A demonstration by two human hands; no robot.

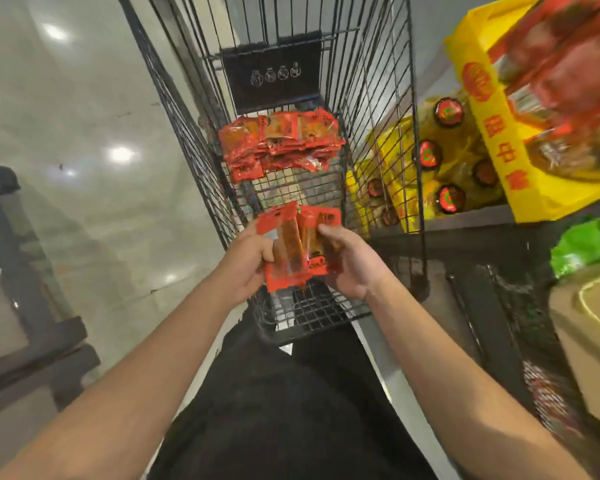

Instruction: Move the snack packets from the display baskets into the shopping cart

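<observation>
A black wire shopping cart (pixel 388 140) stands in front of me. A pile of red snack packets (pixel 281 143) lies on its floor at the far end. Over the near end of the cart both hands hold a small bunch of red snack packets (pixel 297 247). My left hand (pixel 246 261) grips the bunch from the left, thumb on the front. My right hand (pixel 352 261) grips it from the right, fingers curled behind the packets.
To the right of the cart, a yellow display box (pixel 499 143) holds red packs, with bottles of oil (pixel 447 112) below it. A black wire display basket (pixel 471 292) and green packs (pixel 586 244) sit at the right. A dark rack (pixel 14 289) stands on the left.
</observation>
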